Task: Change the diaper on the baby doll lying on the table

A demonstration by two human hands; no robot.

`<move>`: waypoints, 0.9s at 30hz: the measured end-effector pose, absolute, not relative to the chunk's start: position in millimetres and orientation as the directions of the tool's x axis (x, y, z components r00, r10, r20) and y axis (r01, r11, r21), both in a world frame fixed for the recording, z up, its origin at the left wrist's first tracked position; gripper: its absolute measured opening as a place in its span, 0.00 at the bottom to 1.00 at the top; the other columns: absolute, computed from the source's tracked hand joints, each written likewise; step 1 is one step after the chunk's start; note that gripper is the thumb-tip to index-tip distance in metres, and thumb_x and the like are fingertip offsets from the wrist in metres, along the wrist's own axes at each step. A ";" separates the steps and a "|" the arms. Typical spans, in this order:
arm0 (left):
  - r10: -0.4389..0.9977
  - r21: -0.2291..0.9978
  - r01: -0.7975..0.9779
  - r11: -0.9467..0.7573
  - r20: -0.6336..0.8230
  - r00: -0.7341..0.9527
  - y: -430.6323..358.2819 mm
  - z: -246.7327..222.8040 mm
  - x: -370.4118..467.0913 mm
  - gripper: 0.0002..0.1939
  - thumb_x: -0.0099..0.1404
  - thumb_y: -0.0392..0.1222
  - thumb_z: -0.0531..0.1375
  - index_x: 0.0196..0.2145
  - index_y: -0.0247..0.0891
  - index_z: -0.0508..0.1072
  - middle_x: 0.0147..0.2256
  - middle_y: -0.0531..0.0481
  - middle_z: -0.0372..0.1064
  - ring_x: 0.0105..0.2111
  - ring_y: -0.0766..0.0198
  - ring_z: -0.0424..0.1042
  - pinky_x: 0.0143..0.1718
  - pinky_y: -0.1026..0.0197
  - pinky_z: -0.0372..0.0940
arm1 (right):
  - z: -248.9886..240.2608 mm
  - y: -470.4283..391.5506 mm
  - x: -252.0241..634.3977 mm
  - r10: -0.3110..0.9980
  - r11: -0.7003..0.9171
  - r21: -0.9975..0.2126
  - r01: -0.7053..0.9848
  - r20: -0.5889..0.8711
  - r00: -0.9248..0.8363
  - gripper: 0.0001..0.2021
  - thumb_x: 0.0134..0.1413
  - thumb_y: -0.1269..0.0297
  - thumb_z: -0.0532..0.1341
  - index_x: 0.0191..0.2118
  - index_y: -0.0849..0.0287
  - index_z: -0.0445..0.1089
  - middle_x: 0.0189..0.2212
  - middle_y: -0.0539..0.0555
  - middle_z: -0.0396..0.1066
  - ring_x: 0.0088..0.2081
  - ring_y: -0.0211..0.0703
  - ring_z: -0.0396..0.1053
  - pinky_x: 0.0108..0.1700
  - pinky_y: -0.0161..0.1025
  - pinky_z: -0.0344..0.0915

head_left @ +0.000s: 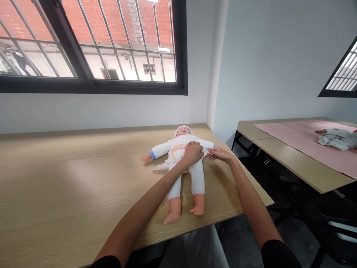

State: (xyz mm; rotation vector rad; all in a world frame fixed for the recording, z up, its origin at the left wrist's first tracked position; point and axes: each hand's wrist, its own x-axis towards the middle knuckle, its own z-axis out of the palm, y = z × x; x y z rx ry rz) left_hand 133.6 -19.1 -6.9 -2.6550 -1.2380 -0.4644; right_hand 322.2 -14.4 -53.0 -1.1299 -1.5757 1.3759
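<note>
A baby doll [198, 176] in a white suit with blue cuffs and a white cap lies on its back, feet toward me. Around its hips is a white diaper [170, 163], with one side wing spread out on the table at the left. My left hand [193, 152] rests on the doll's belly, fingers curled down over the diaper's front edge. At the doll's hip on the right, my right hand [219, 153] pinches the diaper's other side between thumb and fingers. The left hand covers part of the diaper's front.
The doll lies near the right end of a wooden table [69, 193], against the wall under a barred window [125, 41]. Across a gap on the right, a second table [301, 163] carries a pink mat [292, 137] and another doll in patterned white clothes [336, 138].
</note>
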 end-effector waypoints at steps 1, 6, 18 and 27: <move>0.719 -0.019 0.776 -0.630 0.363 0.593 -17.1 -8.6 132.2 0.13 0.65 0.39 0.53 0.28 0.36 0.75 0.34 0.43 0.72 0.40 0.54 0.68 0.46 0.53 0.60 | -53.2 -14.3 324.9 0.936 0.054 -0.987 0.152 -0.003 -0.352 0.24 0.47 0.41 0.63 0.27 0.63 0.67 0.24 0.50 0.66 0.26 0.34 0.62 0.32 0.35 0.61; 0.733 -0.014 0.805 -0.593 0.403 0.547 -16.0 -13.9 133.7 0.15 0.67 0.42 0.52 0.29 0.35 0.75 0.35 0.41 0.73 0.40 0.54 0.68 0.45 0.53 0.60 | -50.2 -16.5 335.8 0.912 0.099 -0.973 0.210 0.004 -0.410 0.24 0.46 0.41 0.63 0.26 0.62 0.67 0.23 0.49 0.65 0.28 0.36 0.63 0.36 0.36 0.61; 0.749 0.155 0.754 -0.638 0.350 0.562 -15.5 -12.2 133.6 0.11 0.64 0.48 0.60 0.37 0.39 0.77 0.37 0.47 0.76 0.41 0.55 0.69 0.49 0.53 0.57 | -53.6 -14.0 328.1 0.929 0.124 -0.977 0.173 0.053 -0.366 0.27 0.47 0.37 0.60 0.28 0.62 0.68 0.23 0.49 0.64 0.26 0.36 0.60 0.34 0.35 0.58; 0.766 0.273 0.723 -0.635 0.349 0.541 -15.5 -9.6 132.2 0.08 0.62 0.46 0.60 0.32 0.42 0.79 0.35 0.50 0.77 0.40 0.56 0.69 0.50 0.53 0.56 | -55.2 -13.6 330.9 0.918 0.210 -0.949 0.236 0.109 -0.380 0.24 0.46 0.40 0.62 0.25 0.60 0.66 0.22 0.47 0.62 0.28 0.37 0.59 0.35 0.35 0.55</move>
